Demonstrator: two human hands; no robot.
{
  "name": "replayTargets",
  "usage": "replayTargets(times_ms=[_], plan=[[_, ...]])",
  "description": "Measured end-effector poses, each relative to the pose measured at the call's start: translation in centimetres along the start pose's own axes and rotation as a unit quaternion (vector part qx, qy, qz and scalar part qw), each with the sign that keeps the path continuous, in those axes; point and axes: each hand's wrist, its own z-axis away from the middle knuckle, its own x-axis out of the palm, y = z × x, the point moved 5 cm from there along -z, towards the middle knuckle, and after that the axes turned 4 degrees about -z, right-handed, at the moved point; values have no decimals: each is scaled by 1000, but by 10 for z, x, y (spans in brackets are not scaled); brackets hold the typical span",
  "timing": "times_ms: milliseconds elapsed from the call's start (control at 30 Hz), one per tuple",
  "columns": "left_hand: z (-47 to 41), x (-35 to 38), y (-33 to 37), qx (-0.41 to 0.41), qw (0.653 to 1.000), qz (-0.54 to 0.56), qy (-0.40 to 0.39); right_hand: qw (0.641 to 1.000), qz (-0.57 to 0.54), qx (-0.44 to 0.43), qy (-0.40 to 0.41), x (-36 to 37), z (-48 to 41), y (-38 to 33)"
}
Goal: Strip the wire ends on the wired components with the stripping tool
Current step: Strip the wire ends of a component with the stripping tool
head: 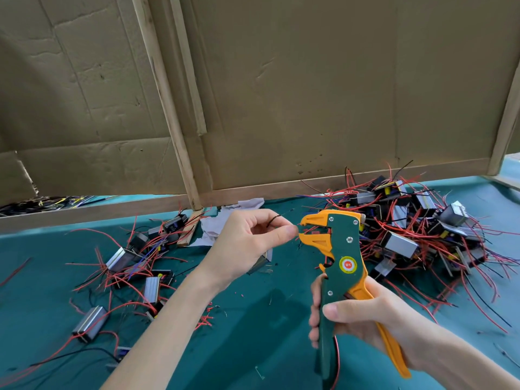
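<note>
Left hand (247,240) pinching a dark wire (272,220) at the stripping tool (342,249), right hand (363,313) gripping its handles — component pile (422,220) beyond judged largely unstripped

Green-and-orange stripping tool (342,249); teal table (253,333); red wires (422,229).

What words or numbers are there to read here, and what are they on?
The sticker on the stripper: small letters in its red middle, too blurred to read.
The components: any marks are too small to read.
The cardboard: no writing.
</note>
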Motion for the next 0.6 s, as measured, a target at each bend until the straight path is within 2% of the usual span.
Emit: replayTargets(times_ms=[200, 600], plan=[[1, 0, 1, -2, 999, -12, -36, 1000, 12, 2, 4, -1, 1, 0], [7, -4, 9, 9, 990, -117, -85, 999, 35, 19, -1, 0, 3, 2]])
